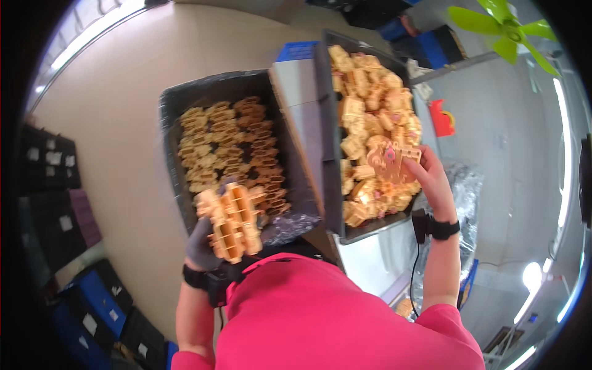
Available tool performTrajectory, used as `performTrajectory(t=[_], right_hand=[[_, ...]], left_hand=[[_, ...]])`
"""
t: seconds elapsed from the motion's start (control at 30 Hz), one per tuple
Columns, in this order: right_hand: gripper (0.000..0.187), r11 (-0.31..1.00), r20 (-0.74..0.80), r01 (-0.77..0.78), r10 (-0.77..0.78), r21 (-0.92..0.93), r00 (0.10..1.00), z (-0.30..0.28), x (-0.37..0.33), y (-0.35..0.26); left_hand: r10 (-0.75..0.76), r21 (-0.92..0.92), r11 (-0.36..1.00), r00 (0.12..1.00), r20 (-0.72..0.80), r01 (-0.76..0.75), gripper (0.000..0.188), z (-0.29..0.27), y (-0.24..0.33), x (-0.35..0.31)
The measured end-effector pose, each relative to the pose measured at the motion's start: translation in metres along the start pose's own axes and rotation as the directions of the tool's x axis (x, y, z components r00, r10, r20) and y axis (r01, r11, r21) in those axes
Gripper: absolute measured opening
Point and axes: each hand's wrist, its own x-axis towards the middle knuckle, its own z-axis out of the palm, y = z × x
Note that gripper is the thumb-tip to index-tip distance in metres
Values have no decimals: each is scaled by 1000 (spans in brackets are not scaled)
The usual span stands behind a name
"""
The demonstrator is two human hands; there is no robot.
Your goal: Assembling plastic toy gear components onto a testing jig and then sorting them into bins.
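Note:
My left hand (pixel 202 243), in a dark glove, is closed round a few tan moulded plastic parts (pixel 237 225) with open compartments. It is over the near end of a black lined bin (pixel 172 111), where similar parts (pixel 216 145) stand in rows. My right hand (pixel 435 179), bare, pinches one tan plastic part (pixel 388 161) with a flat face and a small pinkish spot. That part is above a black tray (pixel 333 142) heaped with loose tan parts (pixel 364 80). Both wrists wear black straps.
A blue crate (pixel 298 50) sits beyond the tray. Clear plastic wrap (pixel 465 197) lies right of it. A green fan (pixel 509 31) is at the upper right, and a red object (pixel 441 117) is beside the tray. Stacked dark and blue crates (pixel 102 299) line the left.

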Motion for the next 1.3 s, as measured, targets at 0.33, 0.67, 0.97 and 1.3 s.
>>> performTrajectory(t=[0.33,0.67,0.97,1.3], right_hand=[[39,997,429,46,-67,60,901,129,-46,-9],[32,958,503,260,-166,-122,848,191,-37,-25],[44,977,555,212,-173,-5,813,235,-21,-65],[56,952,625,-40,-168,305,763,232,-61,-34]], left_hand=[[-46,-19,999,997,66,47,80,45,3,2],[-1,37,999,998,69,-2,81,30,-13,-17],[135,75,988,991,22,-137,73,34,7,-26],[217,42,976,973,-76,-214,55,14,-7,-30]])
